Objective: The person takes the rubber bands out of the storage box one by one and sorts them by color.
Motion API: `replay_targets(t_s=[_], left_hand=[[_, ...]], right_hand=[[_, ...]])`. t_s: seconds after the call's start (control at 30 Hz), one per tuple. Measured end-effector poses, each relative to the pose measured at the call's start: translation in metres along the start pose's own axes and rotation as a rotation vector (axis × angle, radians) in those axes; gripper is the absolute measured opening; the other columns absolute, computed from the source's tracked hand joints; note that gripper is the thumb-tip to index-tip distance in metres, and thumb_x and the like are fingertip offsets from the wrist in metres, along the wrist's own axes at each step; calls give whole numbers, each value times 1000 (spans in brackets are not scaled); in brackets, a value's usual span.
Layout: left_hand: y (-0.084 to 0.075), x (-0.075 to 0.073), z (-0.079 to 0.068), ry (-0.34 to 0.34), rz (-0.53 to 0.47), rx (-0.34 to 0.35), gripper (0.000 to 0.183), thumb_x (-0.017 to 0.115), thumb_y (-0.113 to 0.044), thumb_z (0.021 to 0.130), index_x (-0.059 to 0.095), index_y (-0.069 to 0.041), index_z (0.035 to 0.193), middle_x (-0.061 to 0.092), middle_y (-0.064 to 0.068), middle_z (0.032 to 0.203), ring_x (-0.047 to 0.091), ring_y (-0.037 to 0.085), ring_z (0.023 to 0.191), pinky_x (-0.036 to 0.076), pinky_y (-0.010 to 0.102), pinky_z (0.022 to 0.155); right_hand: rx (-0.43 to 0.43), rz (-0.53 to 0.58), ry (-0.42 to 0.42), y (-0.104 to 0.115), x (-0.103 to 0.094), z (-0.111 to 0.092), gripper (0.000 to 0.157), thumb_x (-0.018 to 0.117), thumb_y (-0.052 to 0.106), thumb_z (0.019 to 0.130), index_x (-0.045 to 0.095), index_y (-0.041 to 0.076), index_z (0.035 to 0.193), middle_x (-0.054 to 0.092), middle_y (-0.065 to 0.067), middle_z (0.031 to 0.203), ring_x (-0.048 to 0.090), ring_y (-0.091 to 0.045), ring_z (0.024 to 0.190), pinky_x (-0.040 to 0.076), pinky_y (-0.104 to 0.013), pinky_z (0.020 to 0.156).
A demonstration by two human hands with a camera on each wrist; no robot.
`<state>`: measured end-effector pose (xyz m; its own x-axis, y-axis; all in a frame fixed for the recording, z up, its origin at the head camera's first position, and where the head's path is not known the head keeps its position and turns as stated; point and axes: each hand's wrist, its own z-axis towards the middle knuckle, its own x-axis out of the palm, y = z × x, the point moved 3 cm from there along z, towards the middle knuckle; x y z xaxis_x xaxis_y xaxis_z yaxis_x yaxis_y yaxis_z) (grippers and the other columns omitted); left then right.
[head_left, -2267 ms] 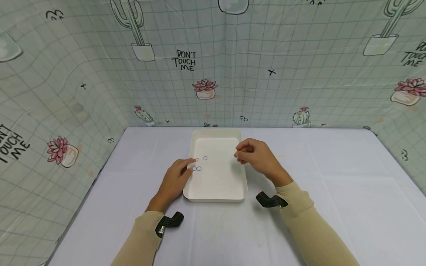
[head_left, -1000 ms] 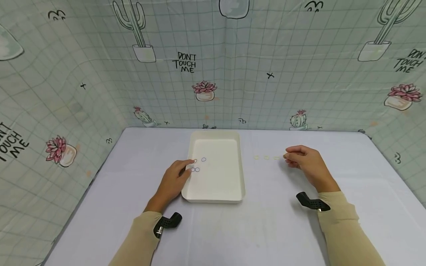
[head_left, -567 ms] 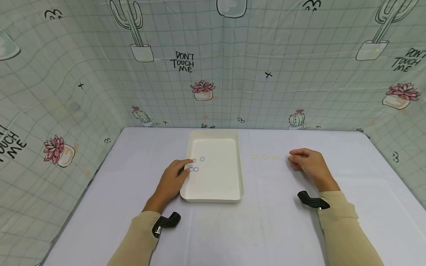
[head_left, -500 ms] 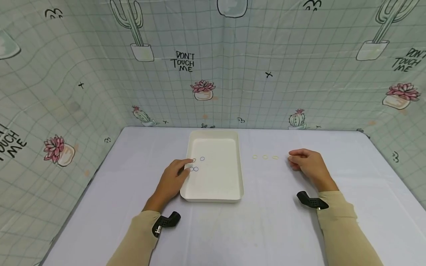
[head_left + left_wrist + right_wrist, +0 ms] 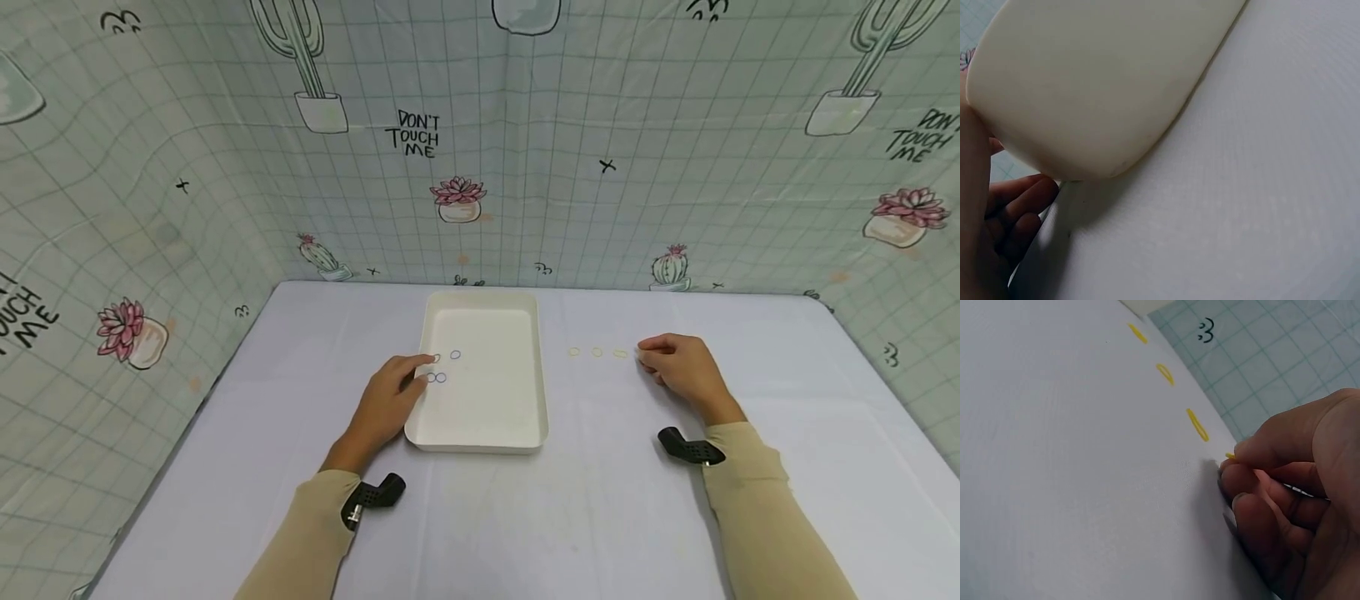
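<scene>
My left hand [image 5: 382, 400] grips the left wall of a white tray [image 5: 495, 408], its thumb and index finger over the rim; the left wrist view shows other fingers outside the tray. Several small blue rubber bands [image 5: 451, 355] lie in the tray beside those fingertips. To the right of the tray, my right hand [image 5: 682, 367] pinches a yellow rubber band [image 5: 1230, 455] between thumb and index finger, low over the cloth. Three more yellow rubber bands [image 5: 1195, 427] lie in a row just left of it, the closest near the fingertips.
A white cloth [image 5: 480, 525] covers the table. Behind it and on both sides hangs a grid-patterned curtain [image 5: 570, 100] printed with cacti. Each wrist wears a black camera mount [image 5: 690, 450].
My right hand has gone from the tray's right edge to the right of the yellow row, then slightly back left. Three yellow bands now show there. The left hand stays on the tray.
</scene>
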<state>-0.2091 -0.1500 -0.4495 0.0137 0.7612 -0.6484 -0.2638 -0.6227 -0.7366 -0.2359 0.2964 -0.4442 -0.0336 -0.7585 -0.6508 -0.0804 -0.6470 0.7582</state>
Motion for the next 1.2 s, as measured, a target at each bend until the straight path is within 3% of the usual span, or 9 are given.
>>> replay_targets(t_s=[0.53, 0.77, 1.0, 1.2], left_hand=[[0, -1, -5, 9, -7, -21, 36, 56, -22, 101, 63, -18, 137, 58, 9, 133, 52, 28, 126, 38, 52, 106], [-2, 0, -2, 6, -4, -1, 37, 56, -22, 101, 63, -18, 137, 59, 10, 132, 54, 27, 123, 39, 51, 105], [-3, -1, -1, 1, 1, 5, 36, 56, -22, 101, 64, -18, 136, 59, 9, 131, 54, 27, 124, 39, 51, 105], [-2, -1, -2, -2, 0, 4, 36, 56, -23, 101, 64, -18, 136, 59, 9, 131, 53, 27, 124, 39, 50, 105]], right_hand=[[-52, -82, -18, 4, 8, -4, 27, 59, 18, 98, 69, 2, 117, 69, -15, 102, 59, -25, 86, 47, -34, 70], [-26, -58, -16, 4, 2, -5, 30, 59, 18, 98, 67, 0, 121, 68, -18, 108, 62, -24, 85, 51, -31, 67], [30, -20, -7, 5, -1, -7, 31, 54, 16, 100, 66, -1, 123, 68, -17, 101, 62, -22, 81, 51, -28, 66], [15, -44, -11, 6, 1, -7, 28, 52, 12, 100, 69, 0, 118, 68, -14, 95, 60, -22, 77, 50, -29, 62]])
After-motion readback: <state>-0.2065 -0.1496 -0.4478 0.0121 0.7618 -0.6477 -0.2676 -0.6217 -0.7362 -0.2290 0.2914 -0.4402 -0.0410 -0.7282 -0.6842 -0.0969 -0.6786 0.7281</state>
